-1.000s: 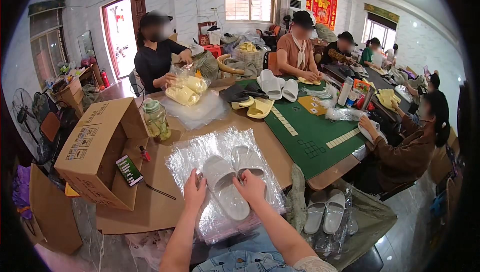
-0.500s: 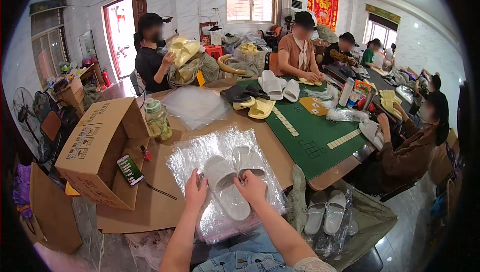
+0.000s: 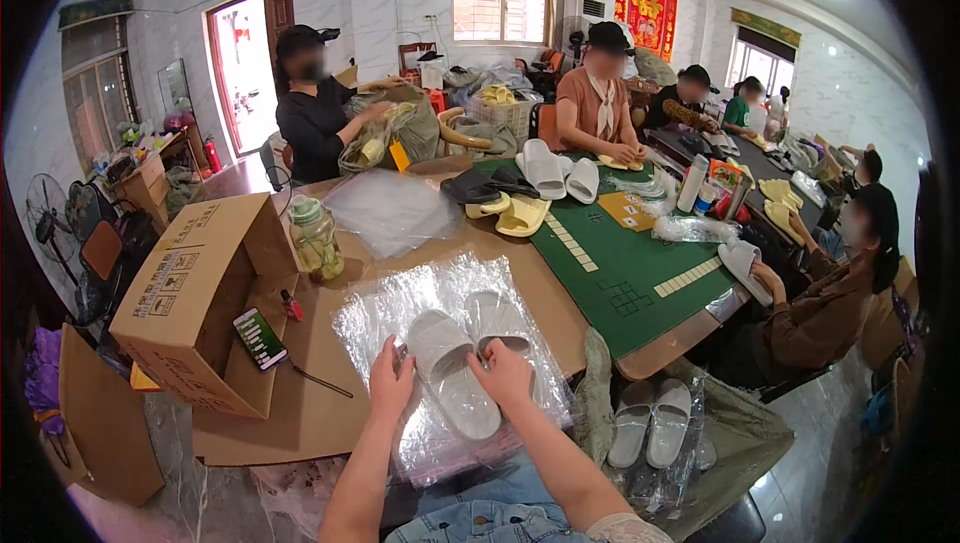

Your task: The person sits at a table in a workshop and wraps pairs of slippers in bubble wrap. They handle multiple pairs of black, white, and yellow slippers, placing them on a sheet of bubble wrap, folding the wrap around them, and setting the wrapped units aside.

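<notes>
I see the left hand (image 3: 392,380) resting on a stack of clear bags (image 3: 395,308), fingers curled and pinching the top bag at the slipper's left edge. The right hand (image 3: 503,375) grips the heel of the near white slipper (image 3: 452,383). A second slipper (image 3: 497,317) lies just beside it. Both slippers lie on the bags, on the brown surface (image 3: 540,288). A phone (image 3: 260,337) leans against a cardboard box (image 3: 190,293) to the left.

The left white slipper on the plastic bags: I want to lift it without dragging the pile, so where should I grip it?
Probably at the heel end of the left white slipper, coming from the near edge. It lies sole-down on the plastic bags, toe pointing away, heel between the left hand and right hand.
</notes>
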### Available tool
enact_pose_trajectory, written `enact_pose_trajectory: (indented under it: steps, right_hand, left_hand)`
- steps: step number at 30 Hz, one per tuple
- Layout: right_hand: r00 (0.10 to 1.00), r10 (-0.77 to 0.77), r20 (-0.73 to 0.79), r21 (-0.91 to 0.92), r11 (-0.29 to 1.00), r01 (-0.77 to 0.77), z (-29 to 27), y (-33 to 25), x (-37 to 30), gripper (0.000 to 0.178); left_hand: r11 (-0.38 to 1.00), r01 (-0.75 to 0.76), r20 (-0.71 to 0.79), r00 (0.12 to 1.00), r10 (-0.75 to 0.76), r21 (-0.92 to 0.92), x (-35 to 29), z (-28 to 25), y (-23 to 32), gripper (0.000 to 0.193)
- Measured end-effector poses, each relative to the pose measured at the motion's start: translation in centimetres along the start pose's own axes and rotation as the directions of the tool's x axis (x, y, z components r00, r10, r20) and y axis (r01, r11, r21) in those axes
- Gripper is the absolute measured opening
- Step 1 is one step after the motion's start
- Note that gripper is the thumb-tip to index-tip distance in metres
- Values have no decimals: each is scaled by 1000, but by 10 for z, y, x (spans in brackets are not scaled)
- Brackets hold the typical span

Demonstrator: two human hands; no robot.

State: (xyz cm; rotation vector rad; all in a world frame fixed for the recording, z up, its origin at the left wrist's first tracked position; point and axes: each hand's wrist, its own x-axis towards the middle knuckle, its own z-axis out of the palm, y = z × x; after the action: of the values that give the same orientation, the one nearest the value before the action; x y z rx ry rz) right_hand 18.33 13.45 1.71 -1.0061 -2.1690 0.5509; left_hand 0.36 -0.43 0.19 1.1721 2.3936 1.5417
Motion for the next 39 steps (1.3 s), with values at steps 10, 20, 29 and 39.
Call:
enact_pose_trajectory:
  steps: [10,20,29,39]
  right_hand:
    - [1000,1,9,-4,1000,-1,-2,-2,0,39]
    - [1000,15,23,-5,1000,-15,-2,-3,0,39]
    - [992,-44,119,-187,980,66,17,8,8,36]
    - [978,-94,184,-30,994,102,-30,22,-20,26]
  left_hand:
    - [999,17,22,1000,-16,-38,1,0,-5,58]
    - [1000,-23,-18,1000,23,-18,0,3,-8,56]
    - [995,-74,-8,997,75,73,1,4,-11,55]
    - [977,-114,-13,993,119,182,1,2,-1,50]
